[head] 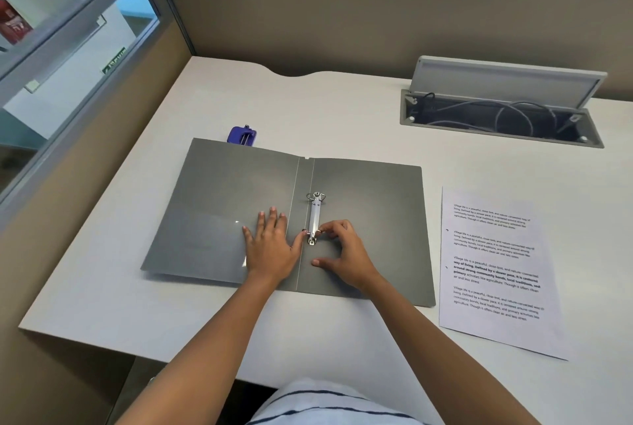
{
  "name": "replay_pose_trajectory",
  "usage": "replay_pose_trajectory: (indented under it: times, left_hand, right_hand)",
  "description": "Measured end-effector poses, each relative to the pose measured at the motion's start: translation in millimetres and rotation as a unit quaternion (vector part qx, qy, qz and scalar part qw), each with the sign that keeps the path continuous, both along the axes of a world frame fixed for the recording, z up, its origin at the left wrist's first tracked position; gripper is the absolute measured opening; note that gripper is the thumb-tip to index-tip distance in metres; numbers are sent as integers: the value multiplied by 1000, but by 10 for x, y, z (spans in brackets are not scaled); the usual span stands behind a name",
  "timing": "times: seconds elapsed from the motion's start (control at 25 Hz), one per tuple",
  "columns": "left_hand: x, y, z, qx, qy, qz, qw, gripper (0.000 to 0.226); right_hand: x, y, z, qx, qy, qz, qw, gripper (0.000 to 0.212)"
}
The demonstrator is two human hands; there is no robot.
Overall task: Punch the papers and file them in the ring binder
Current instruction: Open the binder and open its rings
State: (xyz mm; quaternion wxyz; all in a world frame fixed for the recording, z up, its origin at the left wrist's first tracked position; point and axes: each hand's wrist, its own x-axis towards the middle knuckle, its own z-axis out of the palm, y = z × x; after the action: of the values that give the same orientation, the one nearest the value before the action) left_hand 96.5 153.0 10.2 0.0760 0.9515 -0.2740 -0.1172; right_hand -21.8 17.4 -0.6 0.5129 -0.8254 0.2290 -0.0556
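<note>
Grey ring binder (366, 219) is laid open on desk (308, 332), w/ papers (493, 270) just beside it at right. Left hand (270, 246) is pressed flat, fingers spread, on inside cover; lower ring (312, 234) is pinched by right hand (346, 253). Purple hole punch (241, 135) is seen behind binder's far-left corner.

Grey binder (363, 219), purple punch (241, 135)

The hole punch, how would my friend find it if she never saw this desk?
Start at the big grey ring binder lying open in the middle of the desk. Look along its far edge, near the left corner, where a small thing peeks out from behind the cover. That is the hole punch: the only purple thing on the desk, much smaller than the binder or the printed paper.
</note>
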Motion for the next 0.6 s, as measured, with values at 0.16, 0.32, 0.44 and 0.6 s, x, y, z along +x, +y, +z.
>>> replay_pose_trajectory:
  times: [0.16,0.32,0.44,0.6]
  left_hand:
    - [-90,-56,21,21,-47,2,999,78]
    - [-189,-69,-30,15,-121,-15,992,79]
    - [-214,-62,-47,20,-139,-22,990,72]
    - [-298,-154,44,29,-142,-7,989,73]
  right_hand:
    - [-52,-30,-49,-5,-1,7,1000,62]
    - [-118,-23,-107,-17,-27,-5,999,68]
    - [-124,-30,-109,-17,-29,-12,999,70]
    - [-164,-119,-87,8,-15,-34,999,66]
